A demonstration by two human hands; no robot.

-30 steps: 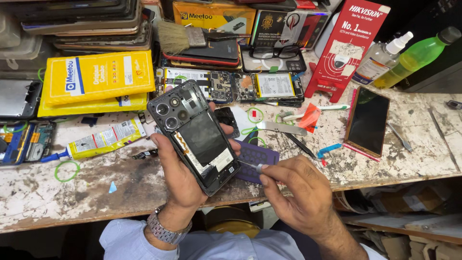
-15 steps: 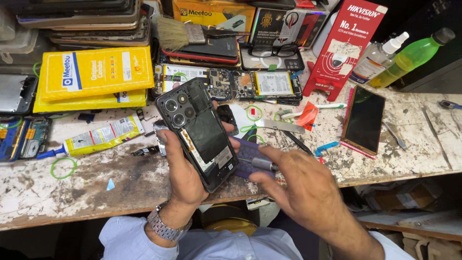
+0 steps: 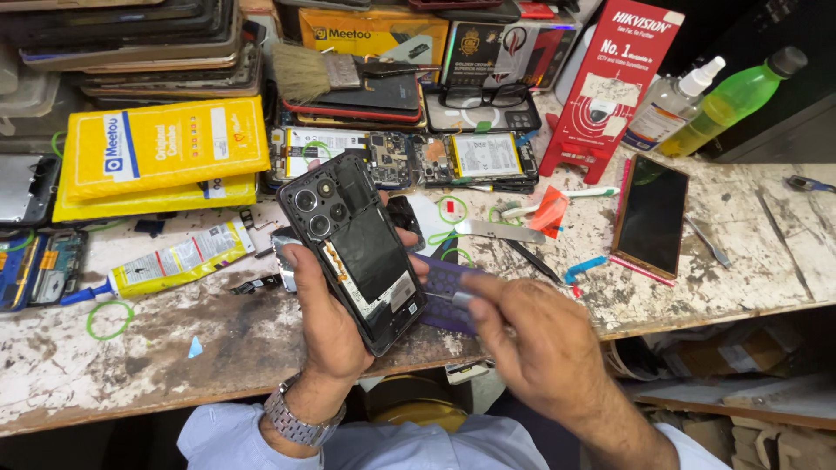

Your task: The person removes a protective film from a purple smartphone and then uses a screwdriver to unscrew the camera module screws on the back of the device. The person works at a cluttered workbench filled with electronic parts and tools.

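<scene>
Left hand (image 3: 326,326) fingers clamped on opened black phone (image 3: 357,248); right hand (image 3: 535,348) fingers pinching purple card (image 3: 444,292) beside it, over desk (image 3: 174,348).

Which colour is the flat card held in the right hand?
Purple, with a dotted pattern; the card shows best in the head view.

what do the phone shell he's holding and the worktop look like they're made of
Phone shell: seemingly black plastic, matte, with a dull even sheen and moulded camera holes. Worktop: probably wood, its white paint worn and chipped, with dark bare patches showing through.
</scene>
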